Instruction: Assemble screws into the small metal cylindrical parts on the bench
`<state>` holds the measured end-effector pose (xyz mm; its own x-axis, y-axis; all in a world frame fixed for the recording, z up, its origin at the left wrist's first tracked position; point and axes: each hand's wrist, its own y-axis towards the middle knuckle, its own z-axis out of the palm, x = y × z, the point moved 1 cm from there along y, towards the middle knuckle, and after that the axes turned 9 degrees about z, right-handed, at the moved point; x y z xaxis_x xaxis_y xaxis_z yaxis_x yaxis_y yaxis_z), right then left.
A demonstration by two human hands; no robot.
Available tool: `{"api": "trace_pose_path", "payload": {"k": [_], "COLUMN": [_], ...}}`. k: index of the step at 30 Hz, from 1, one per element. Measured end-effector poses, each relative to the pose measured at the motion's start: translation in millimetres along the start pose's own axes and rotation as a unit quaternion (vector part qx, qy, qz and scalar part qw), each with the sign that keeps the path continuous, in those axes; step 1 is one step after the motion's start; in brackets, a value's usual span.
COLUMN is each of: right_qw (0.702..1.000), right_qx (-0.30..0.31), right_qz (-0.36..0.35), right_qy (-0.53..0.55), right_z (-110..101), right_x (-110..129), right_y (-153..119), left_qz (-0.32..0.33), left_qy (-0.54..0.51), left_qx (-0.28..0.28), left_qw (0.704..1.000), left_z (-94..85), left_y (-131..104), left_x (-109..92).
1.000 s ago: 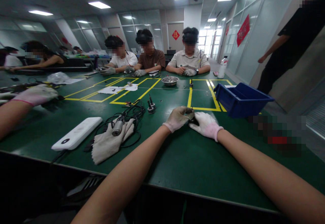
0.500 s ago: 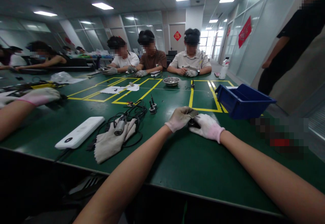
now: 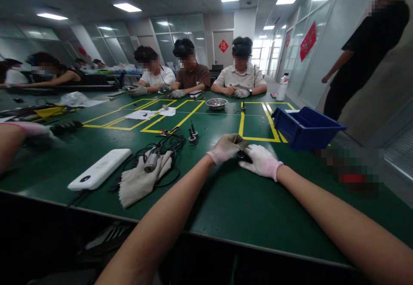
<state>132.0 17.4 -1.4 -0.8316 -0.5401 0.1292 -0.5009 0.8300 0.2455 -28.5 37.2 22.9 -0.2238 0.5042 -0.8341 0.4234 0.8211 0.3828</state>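
Both of my hands wear light work gloves and meet over the green table. My right hand (image 3: 262,161) has its thumb and fingers closed around a small dark round part (image 3: 241,155), which is mostly hidden. My left hand (image 3: 226,148), its glove soiled grey at the fingers, pinches at the top of the same spot; what lies between its fingertips is hidden. Left of my hands stand similar dark round parts with upright shafts (image 3: 192,137). Farther left, a silver cylindrical tool (image 3: 150,162) with a black cable rests on a grey cloth glove (image 3: 137,187).
A white power bank (image 3: 100,168) lies left of the glove. A blue bin (image 3: 308,132) stands at the right. Beyond are a metal bowl (image 3: 216,104), another shafted part (image 3: 243,107) and white papers (image 3: 140,115). Co-workers sit across the table; a co-worker's gloved hand (image 3: 35,132) shows at left.
My hands stay together on the dark part, with little visible movement. The co-worker's gloved hand at left has drawn back leftward. The standing person at right has shifted position.
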Motion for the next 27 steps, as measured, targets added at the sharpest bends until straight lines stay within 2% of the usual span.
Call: {"api": "trace_pose_path", "payload": {"k": [8, 11, 14, 16, 20, 23, 27], "right_qw": [1.000, 0.998, 0.987, 0.980, 0.971, 0.968, 0.962], "right_qx": [0.001, -0.015, -0.053, -0.054, -0.033, -0.024, -0.019], "right_qz": [0.012, 0.064, 0.146, 0.186, 0.231, 0.243, 0.264], "right_qy": [-0.002, -0.024, -0.044, -0.048, -0.052, -0.061, -0.069], "right_z": [0, 0, 1, 3, 9, 11, 12], "right_x": [3, 6, 5, 1, -6, -8, -15], "right_y": [-1, -1, 1, 2, 5, 6, 6], "left_qz": [0.043, 0.092, 0.141, 0.130, 0.086, 0.080, 0.090], "left_qy": [0.080, 0.151, 0.254, 0.339, 0.451, 0.468, 0.476], "left_qx": [0.014, 0.038, 0.037, 0.048, 0.131, 0.165, 0.176], "left_qw": [0.996, 0.984, 0.956, 0.931, 0.879, 0.864, 0.857], "left_z": [2.2, 4.5, 7.8, 9.1, 7.0, 3.3, 1.5], "left_y": [-5, -7, -9, -11, -12, -12, -12], "left_x": [4, 9, 16, 23, 36, 39, 37]}}
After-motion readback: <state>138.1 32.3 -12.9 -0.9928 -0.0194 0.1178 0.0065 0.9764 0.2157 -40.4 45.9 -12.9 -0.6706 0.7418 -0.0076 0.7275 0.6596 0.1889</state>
